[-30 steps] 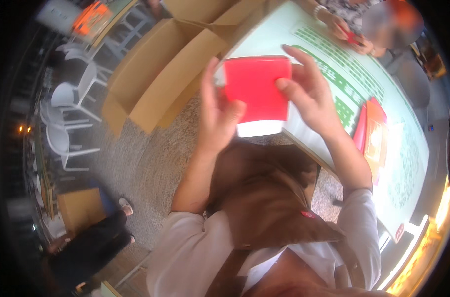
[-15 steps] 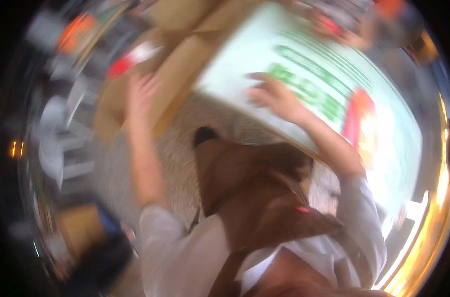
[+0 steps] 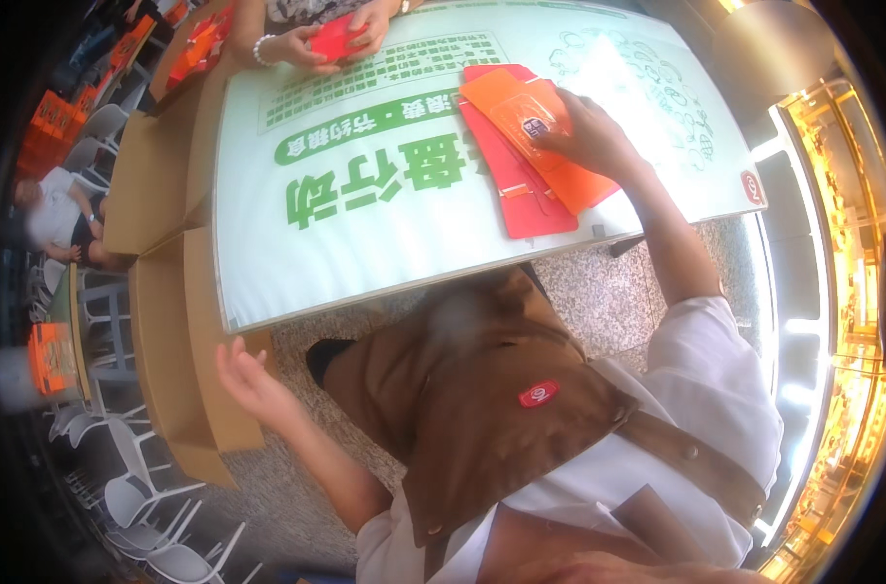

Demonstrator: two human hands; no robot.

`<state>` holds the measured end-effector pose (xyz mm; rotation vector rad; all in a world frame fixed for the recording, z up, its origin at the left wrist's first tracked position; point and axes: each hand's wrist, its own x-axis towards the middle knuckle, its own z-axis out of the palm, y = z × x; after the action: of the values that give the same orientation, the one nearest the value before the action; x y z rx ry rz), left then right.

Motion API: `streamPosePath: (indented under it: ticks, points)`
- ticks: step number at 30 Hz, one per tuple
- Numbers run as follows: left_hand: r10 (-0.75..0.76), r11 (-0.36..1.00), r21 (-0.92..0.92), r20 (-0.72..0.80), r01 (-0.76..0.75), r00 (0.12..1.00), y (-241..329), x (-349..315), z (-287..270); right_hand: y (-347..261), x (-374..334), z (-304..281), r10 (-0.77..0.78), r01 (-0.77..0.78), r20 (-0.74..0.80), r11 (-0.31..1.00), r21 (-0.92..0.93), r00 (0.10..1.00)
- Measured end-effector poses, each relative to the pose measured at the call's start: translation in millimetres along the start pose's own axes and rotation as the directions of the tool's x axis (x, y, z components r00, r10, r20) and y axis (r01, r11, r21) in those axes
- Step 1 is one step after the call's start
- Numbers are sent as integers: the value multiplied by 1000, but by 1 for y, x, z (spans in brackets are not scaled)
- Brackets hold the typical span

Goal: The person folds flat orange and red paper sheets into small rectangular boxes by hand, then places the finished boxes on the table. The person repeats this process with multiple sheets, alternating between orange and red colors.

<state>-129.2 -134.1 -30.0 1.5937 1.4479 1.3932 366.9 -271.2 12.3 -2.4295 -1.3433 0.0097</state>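
Observation:
My right hand (image 3: 594, 138) grips the right edge of a flat orange packet (image 3: 517, 105), its thumb across the top face. Flat red packets (image 3: 533, 216) lie fanned out beneath the orange one on the white table (image 3: 258, 282) with green print. Below the table's near-left corner, my left hand (image 3: 251, 382) is open and holds nothing, fingers slightly curled. Beside that hand stands an open cardboard box (image 3: 163, 321) with its flaps folded out. Across the table, another person's hands (image 3: 292, 47) hold a small red packet (image 3: 335, 37).
Red-and-orange packets (image 3: 198, 49) lie at the box's far end. White chairs (image 3: 136, 498) and orange crates (image 3: 52, 122) line the left, where a person (image 3: 65, 212) sits. Brightly lit shelves (image 3: 842, 389) run along the right side.
The view has turned, and the earlier frame is blurred. My left hand has left the box and a red-and-white thing near it. My right hand, earlier over the tabletop, now grips the orange packet.

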Motion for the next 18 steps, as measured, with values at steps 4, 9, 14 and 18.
streamPosePath:
  ticks: [4, 9, 14, 18]
  points:
    - [112, 990, -98, 144, -98, 983, 25, -19, 37, 16, -25, 3, 48, -33, 124, 992, -119, 991]
    - [173, 973, -212, 385, -95, 907, 58, -49, 94, 13, -15, -3, 188, -191, 149, 982, 3, 971]
    - [203, 971, -223, 564, -89, 800, 72, -72, 124, 39, -4, 2, 215, -254, 160, 923, 288, 963]
    - [264, 958, -256, 604, -131, 752, 70, -78, 136, 39, -4, -5, 137, -177, 113, 792, 584, 984]
